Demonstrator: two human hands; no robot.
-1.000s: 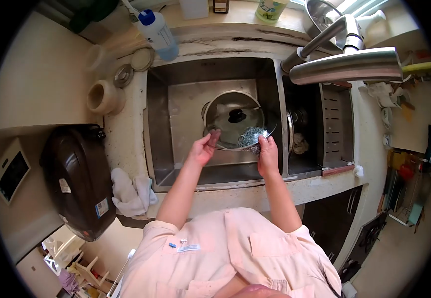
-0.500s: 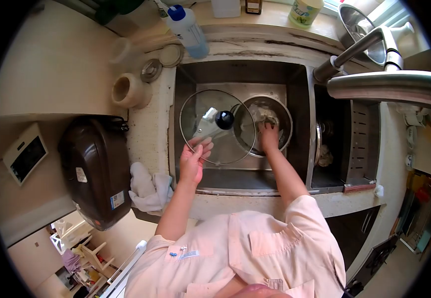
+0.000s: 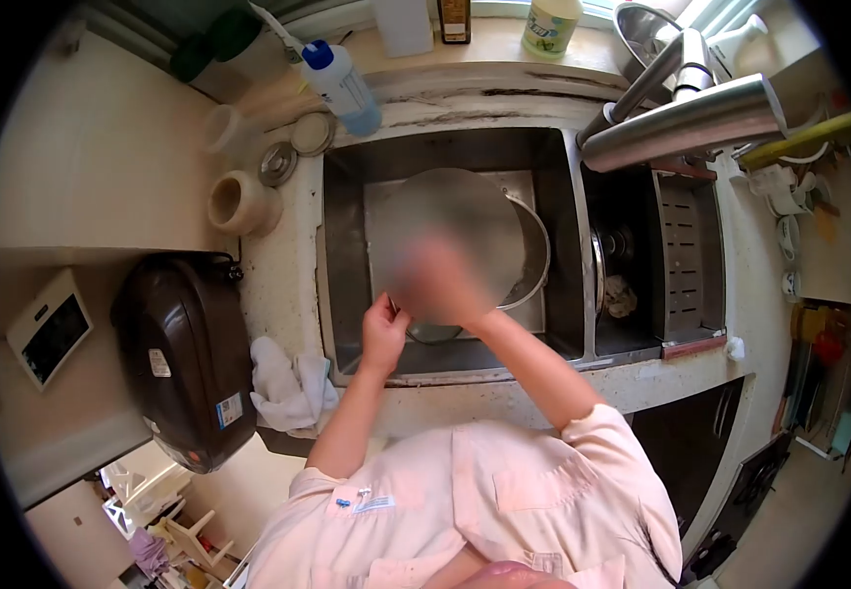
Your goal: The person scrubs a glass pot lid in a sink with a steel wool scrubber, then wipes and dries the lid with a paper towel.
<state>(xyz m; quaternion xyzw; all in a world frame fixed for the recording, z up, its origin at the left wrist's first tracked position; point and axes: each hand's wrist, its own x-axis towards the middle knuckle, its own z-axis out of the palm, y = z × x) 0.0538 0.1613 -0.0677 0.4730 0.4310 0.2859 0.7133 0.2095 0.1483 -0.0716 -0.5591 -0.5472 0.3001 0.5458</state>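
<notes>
Handling of a round lid (image 3: 435, 340), apparently glass, above the sink (image 3: 348, 265) and partly overlapping the rim of a metal pot (image 3: 548, 247); most of its face is blurred. The left hand (image 3: 383, 332) pinches the lid's near edge between thumb and fingers; the right hand (image 3: 437, 278) lies over the lid, too blurred to tell whether its fingers are spread or closed. The lid is probably stiff, moderately light, slippery if wet and prone to chipping; the rim, gripped firmly with the thumb on top, offers the surest hold.
</notes>
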